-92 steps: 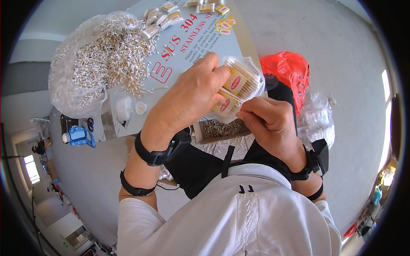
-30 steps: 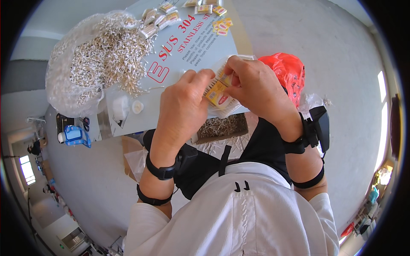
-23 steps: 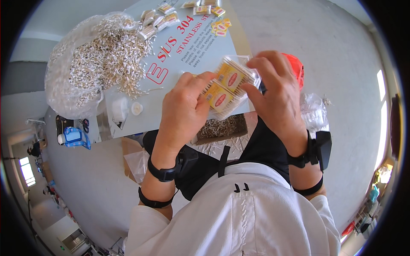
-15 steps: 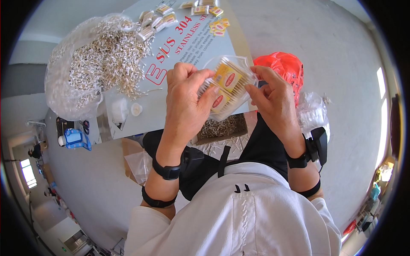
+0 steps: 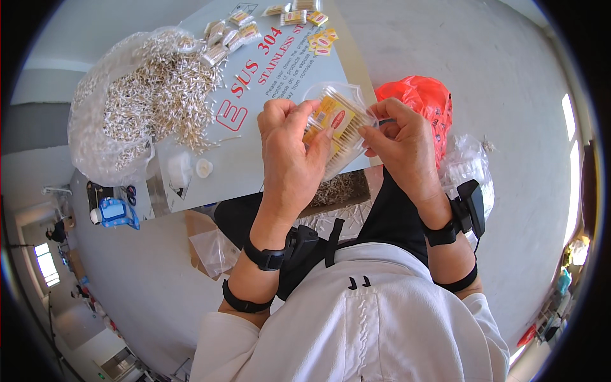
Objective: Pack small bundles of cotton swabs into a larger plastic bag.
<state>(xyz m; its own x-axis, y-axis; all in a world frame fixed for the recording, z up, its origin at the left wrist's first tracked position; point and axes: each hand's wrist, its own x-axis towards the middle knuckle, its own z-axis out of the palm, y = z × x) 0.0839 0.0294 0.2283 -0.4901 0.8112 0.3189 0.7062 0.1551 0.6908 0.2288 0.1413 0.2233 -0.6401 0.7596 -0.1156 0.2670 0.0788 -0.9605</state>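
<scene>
Hands (image 5: 293, 153) pinching clear swab bag (image 5: 345, 137), yellow label (image 5: 326, 113) with red oval (image 5: 339, 119), red tabletop lettering (image 5: 256, 71)

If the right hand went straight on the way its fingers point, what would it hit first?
Probably the swab bag, whose edge the right hand seems to pinch; beyond, perhaps the left hand, though depth is unclear.

Grey printed surface (image 5: 238, 165) bears a clear plastic bag (image 5: 95, 149) spilling cotton swabs (image 5: 184, 108), wrapped swab packs (image 5: 233, 42), and yellow labels (image 5: 322, 42).
</scene>
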